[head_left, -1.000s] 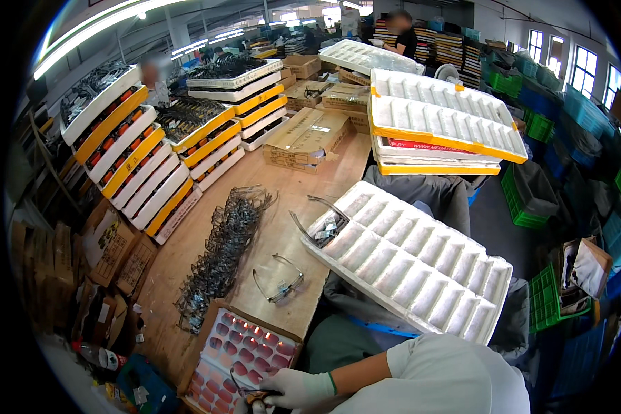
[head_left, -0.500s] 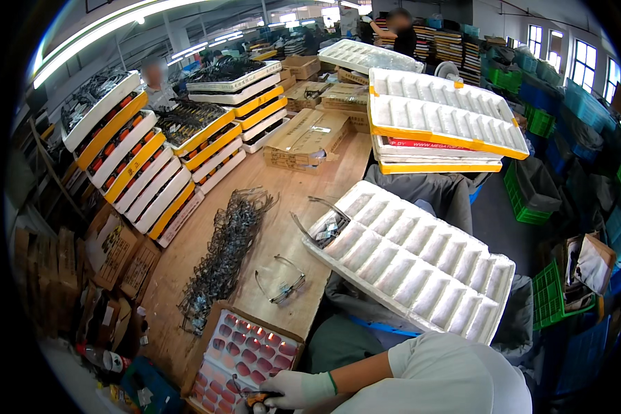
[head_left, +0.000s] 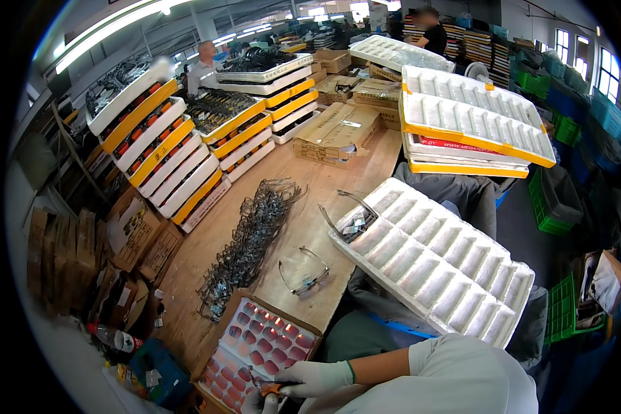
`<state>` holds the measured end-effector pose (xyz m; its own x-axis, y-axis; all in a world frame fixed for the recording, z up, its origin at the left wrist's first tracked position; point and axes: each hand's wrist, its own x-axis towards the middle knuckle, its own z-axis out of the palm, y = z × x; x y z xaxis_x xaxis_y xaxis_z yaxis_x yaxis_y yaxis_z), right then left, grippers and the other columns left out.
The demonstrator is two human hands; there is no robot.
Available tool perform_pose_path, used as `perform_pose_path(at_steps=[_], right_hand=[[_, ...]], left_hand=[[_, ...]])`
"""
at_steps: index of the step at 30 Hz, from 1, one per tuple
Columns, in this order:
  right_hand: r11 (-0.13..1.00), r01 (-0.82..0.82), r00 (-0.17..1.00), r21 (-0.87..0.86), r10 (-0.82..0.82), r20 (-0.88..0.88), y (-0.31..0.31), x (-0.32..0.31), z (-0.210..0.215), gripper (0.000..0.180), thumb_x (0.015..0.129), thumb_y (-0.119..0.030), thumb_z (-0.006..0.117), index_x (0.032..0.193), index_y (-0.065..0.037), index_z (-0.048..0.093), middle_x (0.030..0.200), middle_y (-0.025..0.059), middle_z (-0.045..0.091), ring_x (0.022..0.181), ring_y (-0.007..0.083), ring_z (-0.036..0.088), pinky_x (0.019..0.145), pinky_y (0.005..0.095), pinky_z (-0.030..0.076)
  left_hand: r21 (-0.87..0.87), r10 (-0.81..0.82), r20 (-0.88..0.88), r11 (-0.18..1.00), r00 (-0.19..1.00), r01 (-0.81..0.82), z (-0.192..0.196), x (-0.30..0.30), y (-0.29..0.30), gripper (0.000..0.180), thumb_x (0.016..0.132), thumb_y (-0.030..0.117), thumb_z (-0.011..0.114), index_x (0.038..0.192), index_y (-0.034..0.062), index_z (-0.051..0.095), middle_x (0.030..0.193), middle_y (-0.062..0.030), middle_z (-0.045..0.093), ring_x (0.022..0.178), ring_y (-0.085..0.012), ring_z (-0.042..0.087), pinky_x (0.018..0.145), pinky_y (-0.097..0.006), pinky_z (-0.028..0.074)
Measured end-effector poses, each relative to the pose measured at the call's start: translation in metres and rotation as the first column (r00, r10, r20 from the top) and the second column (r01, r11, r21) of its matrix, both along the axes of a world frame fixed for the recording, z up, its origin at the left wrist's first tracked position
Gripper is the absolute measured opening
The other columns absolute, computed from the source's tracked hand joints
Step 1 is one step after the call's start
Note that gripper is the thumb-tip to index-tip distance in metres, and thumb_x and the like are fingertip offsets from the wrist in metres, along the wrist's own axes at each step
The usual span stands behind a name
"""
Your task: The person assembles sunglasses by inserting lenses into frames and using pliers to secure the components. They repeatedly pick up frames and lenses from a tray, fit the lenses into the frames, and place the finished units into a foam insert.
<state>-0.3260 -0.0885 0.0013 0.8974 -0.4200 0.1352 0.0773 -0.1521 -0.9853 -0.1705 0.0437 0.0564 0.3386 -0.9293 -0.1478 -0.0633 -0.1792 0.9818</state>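
Observation:
In a white glove, my right hand is closed on a small orange-handled tool with a dark, thin front part; its exact kind is not clear. My left hand, gloved too, is close against it with fingers closed, mostly cut off by the lower edge. What it grips is hidden. Both hands are over a cardboard box of pink-tinted lenses laid in rows. Beyond the box a single eyeglass frame lies on the wooden table, beside a long heap of eyeglass frames.
A white compartment tray on the right holds a pair of glasses in its corner. Stacked trays full of frames stand at left, cartons at the back. More empty trays are piled back right. Another person is behind the stacks.
My view has turned left, so the scene sits further right in the picture. More of my left hand shows beside the orange-handled tool. My right hand still holds the tool over the lenses.

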Motion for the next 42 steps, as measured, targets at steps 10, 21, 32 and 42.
perform_pose_path(at_steps=[10, 21, 32, 42], right_hand=[[0.996, 0.028, 0.997, -0.088, -0.034, -0.074, 0.001, -0.003, 0.007, 0.030, 0.094, -0.021, 0.059, 0.112, 0.003, 0.061, 0.090, 0.0219, 0.067, 0.089, 0.0371, 0.066, 0.079, 0.0433, 0.050], [0.977, 0.071, 0.964, -0.202, -0.119, -0.239, 0.011, 0.002, 0.021, 0.034, 0.095, -0.026, 0.058, 0.114, 0.002, 0.061, 0.092, 0.0252, 0.066, 0.093, 0.0439, 0.064, 0.081, 0.0487, 0.049], [0.994, -0.049, 0.993, 0.098, 0.059, -0.101, 0.002, -0.002, 0.019, 0.028, 0.094, -0.018, 0.061, 0.113, 0.004, 0.060, 0.089, 0.0206, 0.066, 0.079, 0.0345, 0.063, 0.074, 0.0423, 0.050], [0.968, -0.236, 0.962, 0.084, 0.245, -0.117, 0.000, -0.003, 0.027, 0.049, 0.091, -0.020, 0.064, 0.133, 0.003, 0.050, 0.106, 0.0230, 0.066, 0.095, 0.0365, 0.064, 0.085, 0.0417, 0.049]], left_hand=[[-0.053, -0.044, 0.097, 0.997, 0.994, 0.049, 0.006, -0.007, -0.005, 0.017, 0.098, 0.013, 0.059, 0.106, 0.0000, 0.066, 0.087, -0.0022, 0.065, 0.075, -0.0109, 0.056, 0.067, -0.026, 0.045], [-0.070, 0.019, 0.305, 0.998, 0.952, 0.003, 0.008, -0.014, -0.004, 0.014, 0.098, 0.009, 0.058, 0.105, 0.0000, 0.066, 0.090, -0.0061, 0.067, 0.079, -0.0148, 0.061, 0.073, -0.029, 0.050], [-0.014, 0.013, 0.059, 1.000, 0.998, -0.012, 0.001, -0.006, 0.008, 0.025, 0.098, 0.010, 0.060, 0.117, -0.0055, 0.063, 0.106, -0.0098, 0.067, 0.093, -0.0181, 0.061, 0.082, -0.030, 0.051], [-0.099, 0.067, 0.171, 0.994, 0.983, -0.051, -0.017, 0.008, 0.008, 0.021, 0.099, 0.011, 0.061, 0.113, -0.0042, 0.063, 0.107, -0.0162, 0.064, 0.092, -0.0284, 0.063, 0.080, -0.039, 0.052]])
